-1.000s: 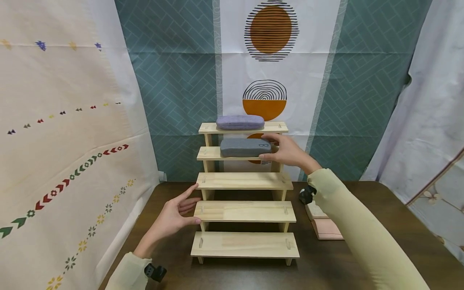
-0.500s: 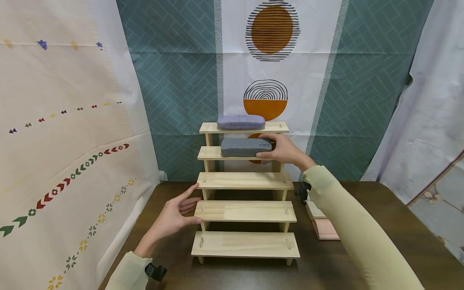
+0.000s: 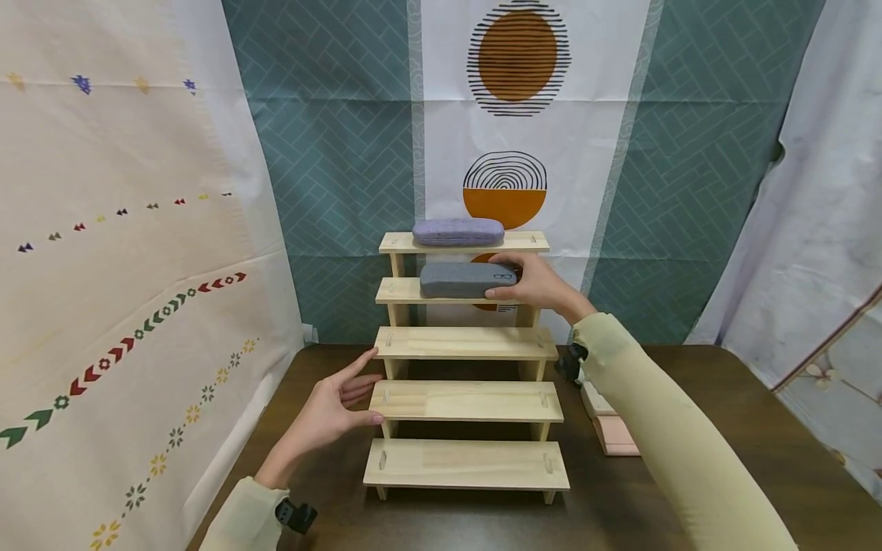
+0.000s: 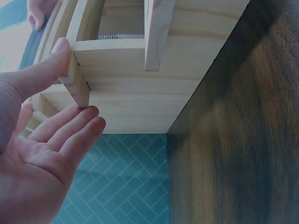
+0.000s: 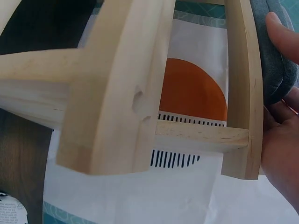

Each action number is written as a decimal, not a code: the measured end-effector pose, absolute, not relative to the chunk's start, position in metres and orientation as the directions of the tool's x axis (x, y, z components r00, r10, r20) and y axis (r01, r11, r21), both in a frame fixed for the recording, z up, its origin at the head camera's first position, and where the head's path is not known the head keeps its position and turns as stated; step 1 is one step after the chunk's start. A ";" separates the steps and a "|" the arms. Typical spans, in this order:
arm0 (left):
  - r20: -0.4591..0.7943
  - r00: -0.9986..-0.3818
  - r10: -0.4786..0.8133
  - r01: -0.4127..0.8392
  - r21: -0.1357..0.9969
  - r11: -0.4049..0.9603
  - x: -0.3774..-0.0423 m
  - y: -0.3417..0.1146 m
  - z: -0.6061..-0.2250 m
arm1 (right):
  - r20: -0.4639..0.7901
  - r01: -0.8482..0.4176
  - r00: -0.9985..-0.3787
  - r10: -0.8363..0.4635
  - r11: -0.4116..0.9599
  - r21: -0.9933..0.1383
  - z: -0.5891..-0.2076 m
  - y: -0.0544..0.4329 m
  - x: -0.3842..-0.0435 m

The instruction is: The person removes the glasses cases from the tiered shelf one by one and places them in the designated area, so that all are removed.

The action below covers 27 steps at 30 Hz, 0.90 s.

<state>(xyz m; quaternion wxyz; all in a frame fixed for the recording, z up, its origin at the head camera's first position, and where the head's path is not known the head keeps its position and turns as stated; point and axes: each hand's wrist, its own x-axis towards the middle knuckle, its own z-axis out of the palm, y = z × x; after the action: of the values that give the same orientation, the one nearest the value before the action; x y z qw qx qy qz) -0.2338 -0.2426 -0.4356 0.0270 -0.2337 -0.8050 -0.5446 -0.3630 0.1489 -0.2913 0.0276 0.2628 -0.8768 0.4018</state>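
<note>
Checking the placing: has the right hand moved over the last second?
Yes. The right hand has closed leftward onto the grey case, judged against the shelf.

A dark wooden table (image 3: pixel 723 428) carried a five-step pine riser (image 3: pixel 467 402) near its back edge. A purple case (image 3: pixel 458 231) lay on the top step, a grey case (image 3: pixel 465 280) on the second, towards its right end. Right of the riser, pink cases (image 3: pixel 615 432) lay on the table.

grey glasses case (image 3: pixel 463 279), flat, second-highest wooden step (image 3: pixel 400 291)
</note>
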 end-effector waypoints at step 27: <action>0.308 -0.883 0.354 0.420 0.855 0.305 -0.234 -0.244 -0.436 | 0.245 -0.468 -0.863 -0.442 0.514 -0.719 -0.294 0.152 -0.359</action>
<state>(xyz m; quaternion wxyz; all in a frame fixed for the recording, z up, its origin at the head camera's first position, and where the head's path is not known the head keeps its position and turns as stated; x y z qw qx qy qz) -0.2337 -0.2437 -0.4364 0.0307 -0.2398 -0.8071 -0.5386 -0.3591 0.1523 -0.2942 0.0152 0.2615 -0.8700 0.4178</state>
